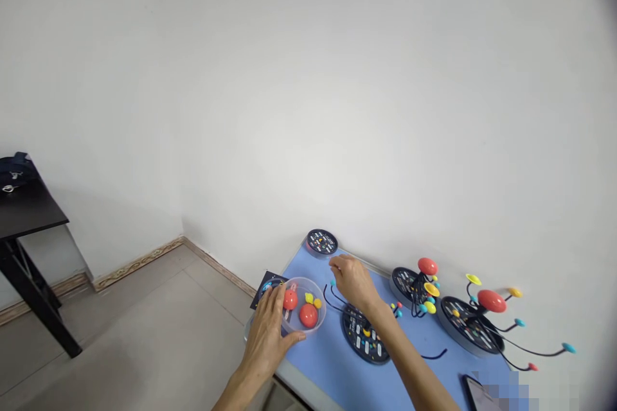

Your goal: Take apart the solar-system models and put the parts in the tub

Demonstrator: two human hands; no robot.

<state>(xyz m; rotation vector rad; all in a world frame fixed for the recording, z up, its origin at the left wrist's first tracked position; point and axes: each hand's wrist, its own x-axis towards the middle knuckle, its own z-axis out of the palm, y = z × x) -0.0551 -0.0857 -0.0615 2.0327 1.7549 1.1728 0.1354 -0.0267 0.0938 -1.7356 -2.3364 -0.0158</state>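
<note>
My left hand curves around the left side of a clear plastic bowl, fingers at its far rim and thumb at the near side. Inside the bowl lie a red ball, a second red piece and small yellow pieces. My right hand is closed with fingertips pinched, raised over a round black solar system model base; whatever it pinches, if anything, is hidden. Thin black wire arms spread from this base, with a blue ball on one tip near my right hand.
Two solar system models with red centres stand along the wall on the blue tabletop. A round black-topped piece sits in the far corner. A phone lies at the near right. A black table stands far left.
</note>
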